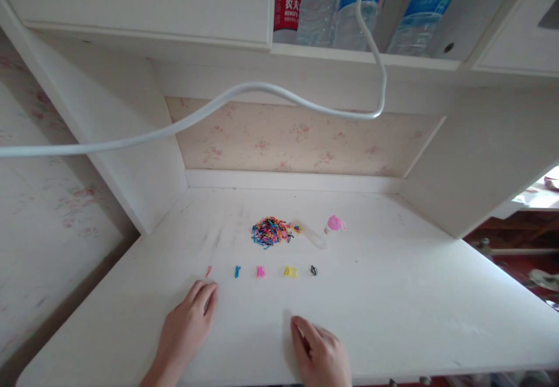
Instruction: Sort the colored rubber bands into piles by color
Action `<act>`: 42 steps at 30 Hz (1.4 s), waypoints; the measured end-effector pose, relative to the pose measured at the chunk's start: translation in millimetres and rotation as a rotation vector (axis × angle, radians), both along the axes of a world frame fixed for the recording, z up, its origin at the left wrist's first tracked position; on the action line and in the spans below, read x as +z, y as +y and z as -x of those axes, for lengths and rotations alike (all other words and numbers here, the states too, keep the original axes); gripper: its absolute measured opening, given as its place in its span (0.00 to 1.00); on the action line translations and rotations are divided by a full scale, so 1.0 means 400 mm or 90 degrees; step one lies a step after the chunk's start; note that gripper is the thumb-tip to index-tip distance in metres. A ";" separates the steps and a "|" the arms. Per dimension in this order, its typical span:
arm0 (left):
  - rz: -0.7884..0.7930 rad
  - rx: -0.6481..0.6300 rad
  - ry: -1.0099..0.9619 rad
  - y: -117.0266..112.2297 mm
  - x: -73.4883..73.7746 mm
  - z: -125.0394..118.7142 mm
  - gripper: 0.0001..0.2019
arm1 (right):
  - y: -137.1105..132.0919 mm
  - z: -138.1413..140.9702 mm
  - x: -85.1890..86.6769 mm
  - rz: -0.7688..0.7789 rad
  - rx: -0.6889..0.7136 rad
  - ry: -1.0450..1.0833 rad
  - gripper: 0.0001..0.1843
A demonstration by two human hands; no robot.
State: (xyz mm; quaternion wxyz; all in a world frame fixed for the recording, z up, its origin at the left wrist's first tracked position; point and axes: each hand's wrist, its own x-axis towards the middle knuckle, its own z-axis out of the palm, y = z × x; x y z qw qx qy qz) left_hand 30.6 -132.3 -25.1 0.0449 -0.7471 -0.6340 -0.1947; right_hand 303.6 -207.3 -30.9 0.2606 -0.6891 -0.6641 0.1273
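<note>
A heap of small mixed-colour rubber bands [271, 231] lies in the middle of the white desk [393, 294]. In front of it runs a row of small sorted groups: red [208, 270], blue [237, 271], pink [260, 272], yellow [290, 271] and black [313, 270]. A clear bag with a pink cap [334, 223] lies right of the heap. My left hand [188, 324] rests flat on the desk, fingers stretched out, just below the red group. My right hand [318, 352] lies near the front edge with fingers loosely curled, and I see nothing in it.
A white cable [244, 93] hangs across the view above the desk. Several water bottles [349, 6] stand on the shelf overhead. White side panels [144, 166] wall in the desk left and right, with floral wallpaper behind.
</note>
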 end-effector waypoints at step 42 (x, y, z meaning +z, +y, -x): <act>0.076 -0.077 -0.436 -0.108 -0.007 -0.022 0.14 | 0.469 0.067 0.108 0.065 -0.026 -0.163 0.21</act>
